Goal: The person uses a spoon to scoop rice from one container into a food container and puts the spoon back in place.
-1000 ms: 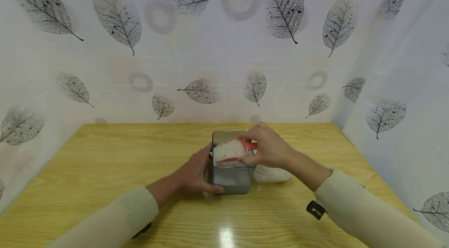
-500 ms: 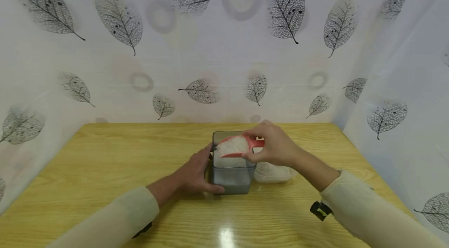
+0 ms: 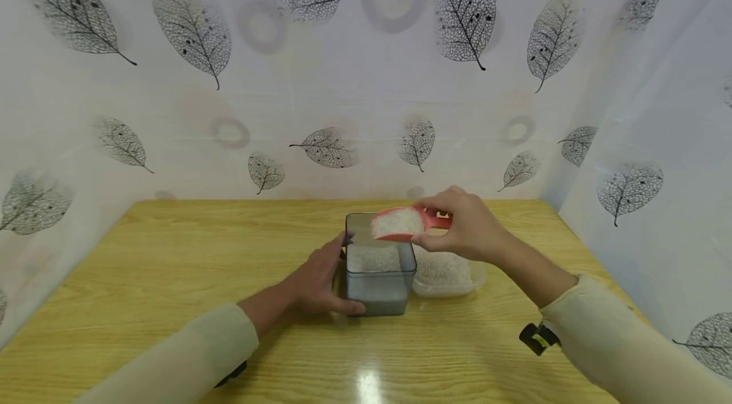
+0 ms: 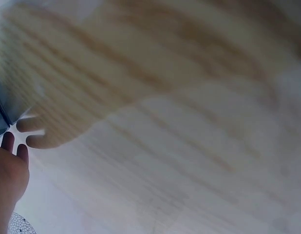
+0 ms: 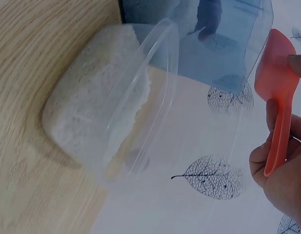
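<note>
My right hand (image 3: 466, 226) pinches a red scoop (image 5: 276, 73) by its handle and the back of its bowl. White rice (image 3: 398, 222) heaps in the scoop, held level above the far right part of a grey see-through container (image 3: 379, 296). More rice lies inside that container. My left hand (image 3: 320, 280) holds the container at its left side, thumb across the front corner and fingers along the side toward the back. In the left wrist view, the left hand (image 4: 11, 168) shows at the left edge with its fingertips at the container's corner.
A clear plastic tub (image 3: 446, 293) of rice stands just right of the grey container, partly beneath my right hand. Both stand on a wood-grain table (image 3: 229, 245). A leaf-patterned curtain (image 3: 343, 74) rises behind the table and along its sides.
My right hand has lifted the loaded scoop up and to the right, out of the grey container's rice. More of the clear tub shows now. The left hand has stayed in place.
</note>
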A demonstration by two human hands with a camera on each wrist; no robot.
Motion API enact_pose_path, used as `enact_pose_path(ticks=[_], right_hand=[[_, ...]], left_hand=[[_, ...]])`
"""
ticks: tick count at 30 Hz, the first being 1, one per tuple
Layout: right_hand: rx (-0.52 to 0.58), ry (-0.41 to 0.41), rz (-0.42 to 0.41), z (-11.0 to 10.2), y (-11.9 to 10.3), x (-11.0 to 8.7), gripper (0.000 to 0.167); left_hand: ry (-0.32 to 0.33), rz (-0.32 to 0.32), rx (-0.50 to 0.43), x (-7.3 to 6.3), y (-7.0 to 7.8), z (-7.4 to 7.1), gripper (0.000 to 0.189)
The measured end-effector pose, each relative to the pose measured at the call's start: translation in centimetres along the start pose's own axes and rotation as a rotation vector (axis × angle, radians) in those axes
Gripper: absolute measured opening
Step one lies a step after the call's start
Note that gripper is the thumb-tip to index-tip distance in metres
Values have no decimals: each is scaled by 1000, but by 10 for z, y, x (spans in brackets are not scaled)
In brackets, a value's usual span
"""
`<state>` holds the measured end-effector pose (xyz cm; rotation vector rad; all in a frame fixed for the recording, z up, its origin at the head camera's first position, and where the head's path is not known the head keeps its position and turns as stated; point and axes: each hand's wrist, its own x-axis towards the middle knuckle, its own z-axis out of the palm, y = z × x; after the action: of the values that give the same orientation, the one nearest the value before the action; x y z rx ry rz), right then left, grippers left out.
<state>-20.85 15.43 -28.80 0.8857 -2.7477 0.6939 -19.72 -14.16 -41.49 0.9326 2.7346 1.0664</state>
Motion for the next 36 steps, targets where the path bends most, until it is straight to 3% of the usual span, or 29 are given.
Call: enact_pose_path(ticks=[20, 27, 29, 31, 36], right_hand=[[-54, 9, 68, -15, 47, -33, 39], [-152, -27, 48, -6, 67, -45, 44], [-225, -22, -22, -4, 72, -47, 48], [-321, 12, -146, -2, 77, -49, 51], [-557, 183, -485, -6, 86, -50, 60]], left_hand=[[-18, -36, 15, 0, 0, 1, 131], [-19, -42, 17, 0, 1, 0, 132], [-18, -46, 15, -1, 2, 0, 132], [-16, -49, 9, -2, 2, 0, 132], [-14, -43, 5, -1, 1, 1, 131]])
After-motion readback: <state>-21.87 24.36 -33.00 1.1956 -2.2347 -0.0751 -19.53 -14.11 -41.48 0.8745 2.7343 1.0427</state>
